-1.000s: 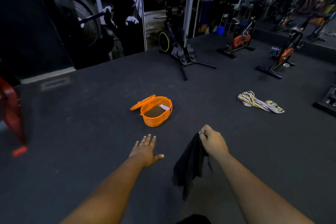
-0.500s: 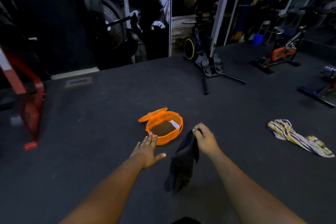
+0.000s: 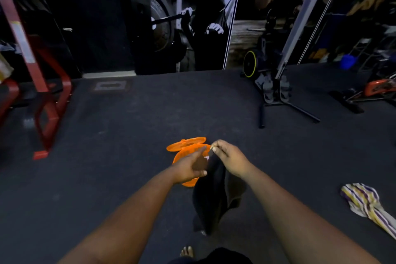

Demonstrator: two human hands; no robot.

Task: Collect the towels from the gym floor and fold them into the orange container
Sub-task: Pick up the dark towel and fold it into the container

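black cloth first: a dark towel [image 3: 214, 197] hangs nearest us, its top corner pinched in the right hand [image 3: 228, 157], dangling long so it looks ready to be folded. the left hand [image 3: 190, 167] reaches in beside it with fingers straight, holding nothing, probably going for a second corner. just beyond both hands sits the orange container [image 3: 182, 156] on the dark gym floor [image 3: 128, 135], its lid [image 3: 185, 143] flipped open behind it, so dropping the fold in should be easy. off to the right a striped towel [image 3: 364, 201], purple, yellow and white, lies crumpled, not yet collected. farther back, a red rack [image 3: 40, 83] bears a pale label, too blurred to read. no other writing is legible.
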